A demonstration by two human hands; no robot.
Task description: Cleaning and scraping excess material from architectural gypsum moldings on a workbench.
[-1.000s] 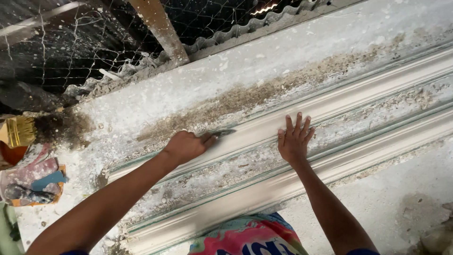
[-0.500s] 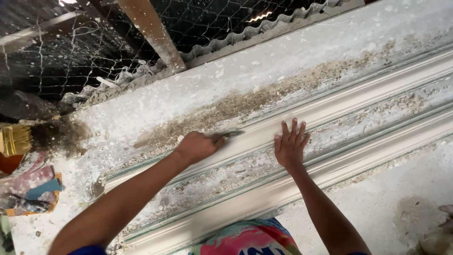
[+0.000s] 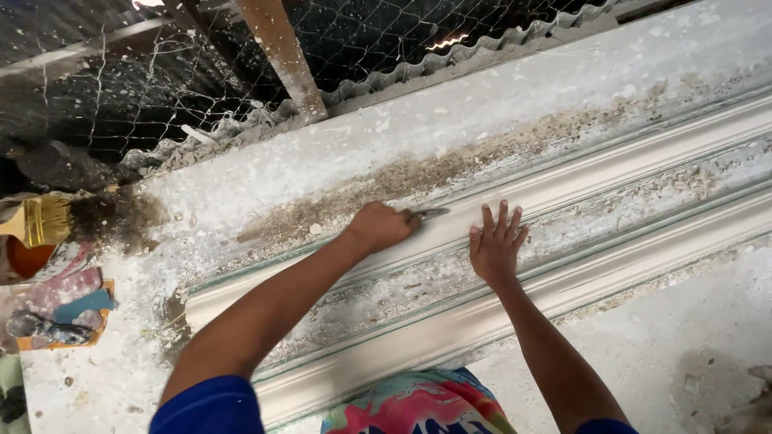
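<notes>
A long white plaster moulding with ridges and grooves lies diagonally across a dusty white table. My left hand is closed around a small metal scraper, whose blade rests on the upper ridge of the moulding. My right hand lies flat on the moulding just right of the blade, fingers spread. Brownish crumbs and dust cover the table along the moulding's far side.
A paintbrush with a yellow handle and dark bristles sits at the left edge above stained rags and a small tool. Wire mesh, corrugated sheet and a wooden post stand behind the table.
My left hand with the scraper has slid a little to the right along the upper ridge. My right hand has stayed flat on the moulding.
</notes>
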